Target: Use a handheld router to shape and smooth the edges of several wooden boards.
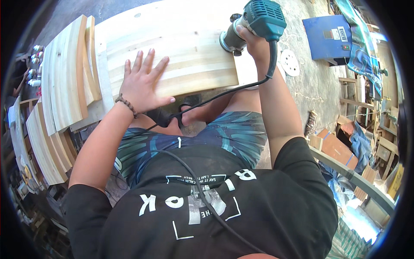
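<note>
A pale laminated wood panel [181, 47] lies flat before me. My left hand [144, 84] rests on its near left part, fingers spread and palm down, with a braided bracelet at the wrist. At the panel's right edge my right hand [254, 43] is wrapped round the metal base of a teal trim router [263, 19]. The router stands on the panel's right end; its bit is hidden. From its top a dark power cord [224, 93] hangs past my right forearm, crosses my lap and runs over my black shirt.
Stacked wood panels [64, 73] stand at the left, more boards [47, 146] below them. A blue machine cabinet [327, 38] sits far right, near a white perforated disc [290, 63] on the floor. Wood scraps [334, 149] and a metal rail [351, 177] lie at the right.
</note>
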Motion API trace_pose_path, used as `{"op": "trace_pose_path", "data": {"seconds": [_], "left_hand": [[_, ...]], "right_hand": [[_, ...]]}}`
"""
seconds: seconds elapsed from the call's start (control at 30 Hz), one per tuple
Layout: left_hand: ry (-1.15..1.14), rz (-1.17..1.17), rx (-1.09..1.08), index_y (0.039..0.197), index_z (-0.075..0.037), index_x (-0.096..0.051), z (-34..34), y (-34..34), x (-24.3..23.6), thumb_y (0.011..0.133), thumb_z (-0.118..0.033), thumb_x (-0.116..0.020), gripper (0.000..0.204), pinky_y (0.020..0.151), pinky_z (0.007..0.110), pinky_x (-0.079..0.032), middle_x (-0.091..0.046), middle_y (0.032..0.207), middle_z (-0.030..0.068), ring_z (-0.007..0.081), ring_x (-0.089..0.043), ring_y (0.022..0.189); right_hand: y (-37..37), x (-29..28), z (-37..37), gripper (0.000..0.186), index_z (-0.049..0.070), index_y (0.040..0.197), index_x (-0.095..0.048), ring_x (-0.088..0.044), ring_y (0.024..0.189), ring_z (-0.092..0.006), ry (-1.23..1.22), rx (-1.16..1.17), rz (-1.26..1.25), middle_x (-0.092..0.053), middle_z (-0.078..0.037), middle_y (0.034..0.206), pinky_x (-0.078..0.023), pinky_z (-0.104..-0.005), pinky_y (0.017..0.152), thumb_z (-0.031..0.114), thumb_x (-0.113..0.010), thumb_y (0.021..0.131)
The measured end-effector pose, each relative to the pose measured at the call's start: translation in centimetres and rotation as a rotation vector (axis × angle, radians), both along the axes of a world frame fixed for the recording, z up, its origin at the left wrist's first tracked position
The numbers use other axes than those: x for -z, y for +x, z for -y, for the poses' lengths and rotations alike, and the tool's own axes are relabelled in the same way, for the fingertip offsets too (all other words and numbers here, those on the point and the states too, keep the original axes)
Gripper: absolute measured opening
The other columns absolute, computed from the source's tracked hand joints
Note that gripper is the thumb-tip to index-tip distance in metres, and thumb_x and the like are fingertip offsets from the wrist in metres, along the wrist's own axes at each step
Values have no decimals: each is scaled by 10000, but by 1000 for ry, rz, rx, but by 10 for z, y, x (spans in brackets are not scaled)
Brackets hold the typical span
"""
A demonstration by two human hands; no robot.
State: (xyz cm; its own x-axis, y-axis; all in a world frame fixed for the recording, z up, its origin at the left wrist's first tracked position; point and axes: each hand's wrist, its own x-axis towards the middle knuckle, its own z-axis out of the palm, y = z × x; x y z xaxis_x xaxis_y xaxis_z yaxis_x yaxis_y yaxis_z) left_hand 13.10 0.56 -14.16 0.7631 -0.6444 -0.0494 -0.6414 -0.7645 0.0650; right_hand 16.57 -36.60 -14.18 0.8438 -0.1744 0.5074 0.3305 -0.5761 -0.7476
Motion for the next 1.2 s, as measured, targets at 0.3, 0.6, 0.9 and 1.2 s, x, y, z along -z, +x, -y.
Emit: {"op": "trace_pose_path", "data": {"seconds": [0.3,0.6,0.9,1.2], "left_hand": [[-13,-43,-3,1592,-293,-400,1,-1,-7,624,-760,-742,1127,1194,691,-182,-285,1661,211,483,-241,1525],[-29,-78,0,1594,-287,-393,0,-2,-11,609,-710,-772,1137,1195,685,-182,-269,1666,211,477,-238,1527],[-35,-75,2,1592,-288,-398,2,-1,-10,615,-703,-772,1126,1197,684,-174,-258,1673,204,471,-225,1533],[-35,-56,5,1587,-287,-403,1,-3,-7,743,-757,-671,1002,1198,688,-165,-273,1662,221,481,-241,1524]], "right_hand": [[35,-7,0,319,15,1114,-667,-669,959,-213,42,-67,-7,-683,-80,1035,-542,-370,872,74,-751,811],[60,-14,-13,252,28,1058,-671,-685,886,-191,260,-120,-20,-690,-59,966,-563,-363,786,27,-738,815],[78,-29,-20,319,27,1095,-648,-690,907,-199,483,-141,-67,-677,-71,998,-571,-360,783,-4,-725,787],[91,-34,-23,325,18,1072,-645,-692,853,-190,475,-149,2,-674,-69,974,-575,-347,741,-31,-727,762]]}}
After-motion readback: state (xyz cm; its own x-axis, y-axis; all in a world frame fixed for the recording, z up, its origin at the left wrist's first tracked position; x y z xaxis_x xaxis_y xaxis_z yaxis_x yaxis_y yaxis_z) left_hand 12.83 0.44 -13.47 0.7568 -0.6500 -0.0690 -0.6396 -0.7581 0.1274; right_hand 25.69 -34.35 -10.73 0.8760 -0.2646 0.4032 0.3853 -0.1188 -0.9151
